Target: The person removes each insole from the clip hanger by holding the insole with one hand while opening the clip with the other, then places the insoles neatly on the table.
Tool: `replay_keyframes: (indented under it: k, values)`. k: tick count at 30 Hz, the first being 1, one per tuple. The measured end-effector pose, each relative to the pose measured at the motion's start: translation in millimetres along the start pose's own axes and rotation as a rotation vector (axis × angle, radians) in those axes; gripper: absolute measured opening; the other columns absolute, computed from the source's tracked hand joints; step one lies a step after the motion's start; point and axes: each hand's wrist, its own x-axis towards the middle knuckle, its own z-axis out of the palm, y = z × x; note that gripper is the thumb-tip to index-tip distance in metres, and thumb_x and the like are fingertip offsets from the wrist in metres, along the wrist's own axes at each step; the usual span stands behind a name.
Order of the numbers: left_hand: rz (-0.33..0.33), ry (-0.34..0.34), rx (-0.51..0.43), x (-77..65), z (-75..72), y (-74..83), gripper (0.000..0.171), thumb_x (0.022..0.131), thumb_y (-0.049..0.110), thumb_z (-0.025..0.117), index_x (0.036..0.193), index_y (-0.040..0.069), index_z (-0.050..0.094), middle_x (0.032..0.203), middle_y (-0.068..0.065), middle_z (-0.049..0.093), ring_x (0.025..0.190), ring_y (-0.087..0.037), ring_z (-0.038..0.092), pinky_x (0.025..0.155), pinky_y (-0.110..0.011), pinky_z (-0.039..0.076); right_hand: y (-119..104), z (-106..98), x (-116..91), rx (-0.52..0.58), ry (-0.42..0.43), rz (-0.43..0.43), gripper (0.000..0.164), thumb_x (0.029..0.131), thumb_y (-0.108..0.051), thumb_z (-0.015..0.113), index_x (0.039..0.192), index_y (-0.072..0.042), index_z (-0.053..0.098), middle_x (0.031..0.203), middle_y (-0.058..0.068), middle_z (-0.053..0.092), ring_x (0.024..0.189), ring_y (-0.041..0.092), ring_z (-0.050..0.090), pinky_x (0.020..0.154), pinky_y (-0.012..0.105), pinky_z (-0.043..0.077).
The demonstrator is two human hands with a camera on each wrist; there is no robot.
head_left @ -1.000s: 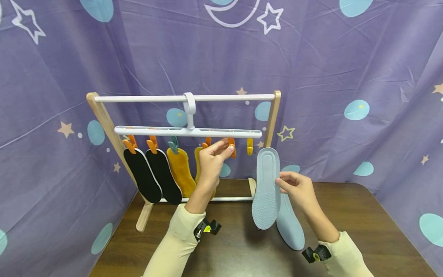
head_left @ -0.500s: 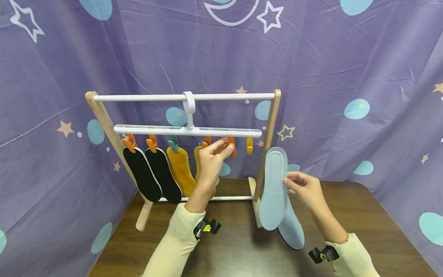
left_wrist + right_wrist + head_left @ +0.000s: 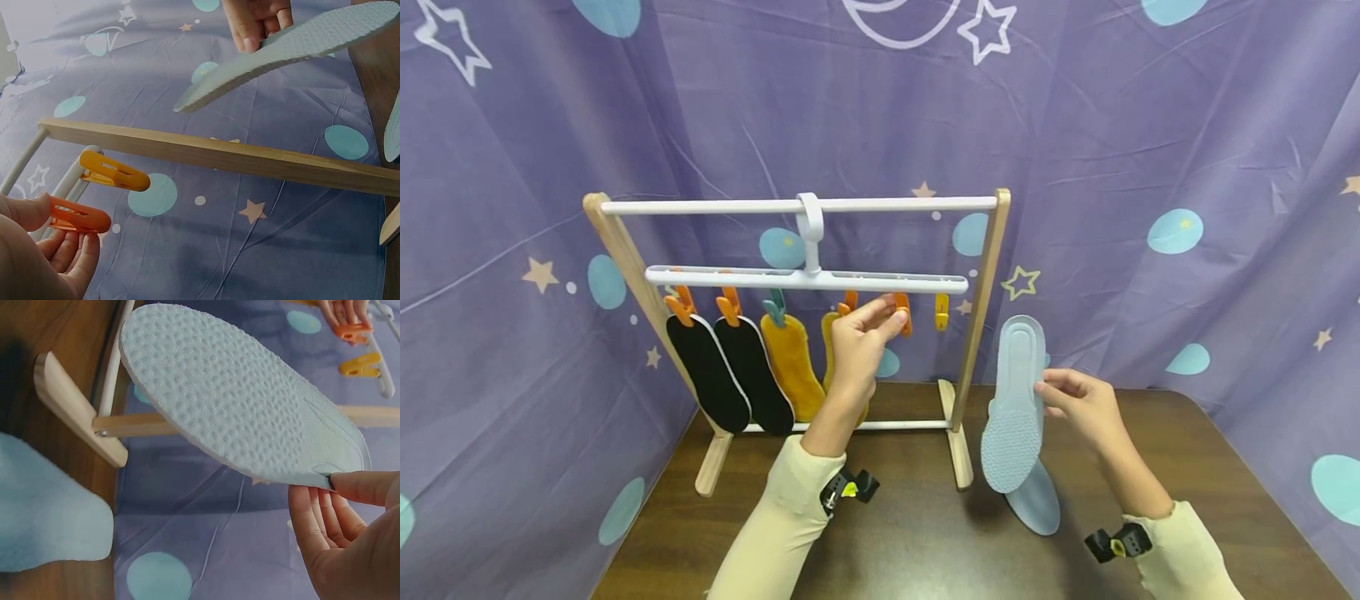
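Observation:
My left hand (image 3: 857, 350) pinches an orange clothespin (image 3: 902, 314) on the white hanger (image 3: 865, 281), thumb on one side and fingers on the other. To its right a yellow clothespin (image 3: 942, 312) hangs with nothing in it. Out past the rack's right post, my right hand (image 3: 1086, 408) grips a light blue insole (image 3: 1017, 400) by its side edge, between thumb and fingers. The insole is held upright, textured end down. A second light blue insole (image 3: 1037, 504) lies on the table, partly hidden behind the first. In the left wrist view the orange clothespin (image 3: 80, 215) shows its slotted side.
Two black insoles (image 3: 707, 375) and a mustard-yellow insole (image 3: 792, 367) hang from clothespins on the left. Another yellow one (image 3: 829, 342) is mostly behind my left hand. The wooden rack (image 3: 992, 250) stands on the brown table (image 3: 917, 542), with a purple curtain (image 3: 1120, 167) behind.
My right hand has moved to the right, carrying the light blue insole away from the rack; it now covers more of the second insole. My left hand stays at the orange clothespin.

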Motion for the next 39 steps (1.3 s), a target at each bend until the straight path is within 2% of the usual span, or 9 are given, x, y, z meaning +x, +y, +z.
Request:
replay_keyframes:
  k: [5,9,14,21,28,39]
  values:
    - [-0.005,-0.006,-0.003,0.6,0.3,1.3,0.029,0.085,-0.007,0.075,0.114,-0.012,0.072,0.105,-0.026,0.075,0.078,-0.002,0.068,0.075,-0.015,0.056,8,-5,9,0.005,-0.009,0.032,0.034,0.096,-0.012,0.071,0.121,0.009,0.066,0.083,-0.021,0.07,0.082,-0.004,0.066,0.074,0.022,0.061]
    - [-0.005,-0.008,-0.005,1.4,0.5,0.7,0.029,0.085,-0.007,0.075,0.114,-0.012,0.072,0.105,-0.026,0.075,0.078,-0.002,0.068,0.075,-0.016,0.057,17,-7,14,-0.014,-0.028,0.073,0.042,0.097,-0.013,0.07,0.127,0.015,0.06,0.086,-0.02,0.071,0.082,-0.004,0.066,0.074,0.022,0.061]
    - [-0.005,-0.005,-0.003,0.7,0.7,1.4,0.029,0.085,-0.007,0.075,0.114,-0.012,0.072,0.105,-0.027,0.075,0.077,-0.002,0.067,0.075,-0.015,0.056,26,-6,16,-0.057,-0.042,0.097,0.046,0.098,-0.016,0.07,0.13,0.015,0.059,0.088,-0.016,0.073,0.082,-0.004,0.067,0.074,0.022,0.061]
    - [-0.019,0.001,-0.006,-1.0,0.4,1.7,0.029,0.085,-0.008,0.075,0.113,-0.012,0.072,0.104,-0.026,0.075,0.076,-0.001,0.067,0.073,-0.014,0.055,40,-8,18,-0.109,-0.046,0.132,0.045,0.097,-0.015,0.07,0.127,0.016,0.06,0.093,-0.008,0.075,0.077,-0.002,0.068,0.072,0.025,0.062]
    - [-0.023,0.002,-0.004,-1.7,-0.5,2.5,0.029,0.085,-0.008,0.075,0.113,-0.012,0.072,0.104,-0.027,0.075,0.076,-0.001,0.067,0.073,-0.014,0.055,52,-9,21,-0.162,-0.066,0.149,0.042,0.097,-0.014,0.069,0.124,0.017,0.061,0.098,0.006,0.076,0.074,0.003,0.068,0.069,0.025,0.062]
    - [-0.019,0.004,-0.004,-1.6,-2.0,0.3,0.029,0.085,-0.008,0.075,0.113,-0.012,0.072,0.105,-0.027,0.075,0.077,-0.002,0.067,0.073,-0.014,0.055,64,-9,24,-0.25,-0.078,0.159,0.036,0.097,-0.012,0.069,0.12,0.015,0.065,0.09,0.002,0.075,0.074,0.005,0.065,0.069,0.027,0.062]
